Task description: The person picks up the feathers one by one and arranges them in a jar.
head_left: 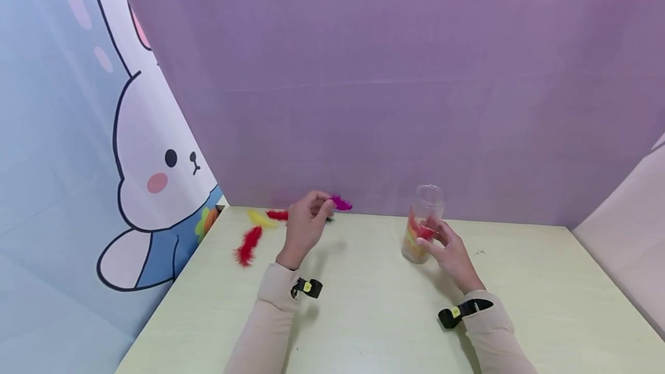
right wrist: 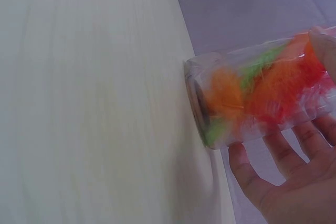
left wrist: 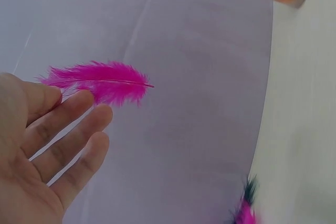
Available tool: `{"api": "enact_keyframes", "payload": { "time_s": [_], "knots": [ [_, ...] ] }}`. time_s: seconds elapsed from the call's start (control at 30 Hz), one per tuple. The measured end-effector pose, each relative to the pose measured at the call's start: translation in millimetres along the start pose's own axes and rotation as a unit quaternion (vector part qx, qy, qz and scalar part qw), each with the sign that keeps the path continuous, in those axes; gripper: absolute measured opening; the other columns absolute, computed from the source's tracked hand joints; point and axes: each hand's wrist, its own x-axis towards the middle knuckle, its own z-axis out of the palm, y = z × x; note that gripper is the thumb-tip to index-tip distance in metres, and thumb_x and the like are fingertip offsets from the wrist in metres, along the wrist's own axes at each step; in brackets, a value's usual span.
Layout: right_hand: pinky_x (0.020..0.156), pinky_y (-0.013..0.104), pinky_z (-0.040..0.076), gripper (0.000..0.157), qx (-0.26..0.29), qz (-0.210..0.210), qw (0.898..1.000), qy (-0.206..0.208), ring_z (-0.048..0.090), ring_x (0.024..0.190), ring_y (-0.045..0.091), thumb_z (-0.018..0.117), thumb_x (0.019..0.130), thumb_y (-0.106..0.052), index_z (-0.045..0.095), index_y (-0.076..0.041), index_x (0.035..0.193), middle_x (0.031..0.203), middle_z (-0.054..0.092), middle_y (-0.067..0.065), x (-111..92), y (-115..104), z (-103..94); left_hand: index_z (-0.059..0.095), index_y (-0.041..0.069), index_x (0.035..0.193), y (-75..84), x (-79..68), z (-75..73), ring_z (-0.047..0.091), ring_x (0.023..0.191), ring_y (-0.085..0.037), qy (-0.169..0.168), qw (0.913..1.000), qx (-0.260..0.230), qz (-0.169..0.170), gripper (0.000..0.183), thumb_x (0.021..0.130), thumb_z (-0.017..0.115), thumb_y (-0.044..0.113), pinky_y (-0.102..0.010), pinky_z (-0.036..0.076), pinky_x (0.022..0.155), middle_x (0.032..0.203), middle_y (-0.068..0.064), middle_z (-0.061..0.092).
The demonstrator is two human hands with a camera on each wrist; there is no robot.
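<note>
My left hand (head_left: 303, 229) pinches a magenta feather (left wrist: 105, 80) between thumb and fingertips, above the far edge of the table. The feather's bare quill end points away from the fingers, toward the right. On the right side, my right hand (head_left: 453, 255) holds a clear plastic cup (head_left: 429, 205), thumb on one side and fingers on the other. Inside the cup sit orange, green and red feathers (right wrist: 273, 87), seen through its wall in the right wrist view.
Beside the left hand lie a yellow feather (head_left: 261, 219), a red feather (head_left: 249, 245) and another red feather (head_left: 277, 214). A dark green and magenta feather (left wrist: 247, 211) lies near the table's far edge. Behind the table (head_left: 363, 305) hangs a purple cloth (head_left: 389, 85).
</note>
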Motion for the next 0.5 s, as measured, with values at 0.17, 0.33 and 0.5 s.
{"api": "enact_keyframes", "payload": {
  "time_s": [0.17,0.33,0.5],
  "knots": [
    [0.118,0.063,0.033,0.080,-0.001,-0.004,1.000,0.001,0.043,0.146,0.039,0.076,0.092,-0.039,0.038,-0.011,0.156,0.155,0.048,0.016,-0.5,-2.7,-0.5,0.070,0.009,0.103,11.3,-0.9,10.4,0.074,0.076,-0.018,-0.006,0.9999,-0.011,0.010,0.013,0.100,0.067,0.022,-0.031,0.061,0.073,0.087,-0.010,0.077],
    [0.118,0.060,0.034,0.076,0.004,-0.007,1.000,0.001,0.044,0.145,0.039,0.076,0.093,-0.035,0.040,-0.010,0.155,0.154,0.049,0.017,-1.2,-4.2,0.6,0.070,0.009,0.103,21.0,-2.1,19.5,0.074,0.077,-0.017,-0.013,0.9995,-0.028,0.007,0.013,0.100,0.067,0.022,-0.030,0.060,0.073,0.087,-0.012,0.077],
    [0.119,0.060,0.034,0.074,0.009,-0.010,1.000,-0.002,0.044,0.144,0.039,0.076,0.094,-0.031,0.040,-0.009,0.155,0.154,0.048,0.018,-2.2,-6.6,1.2,0.070,0.008,0.103,29.9,0.7,27.6,0.073,0.077,-0.017,-0.022,0.9990,-0.038,0.013,0.014,0.101,0.065,0.021,-0.027,0.059,0.072,0.087,-0.011,0.077]
  ]
}}
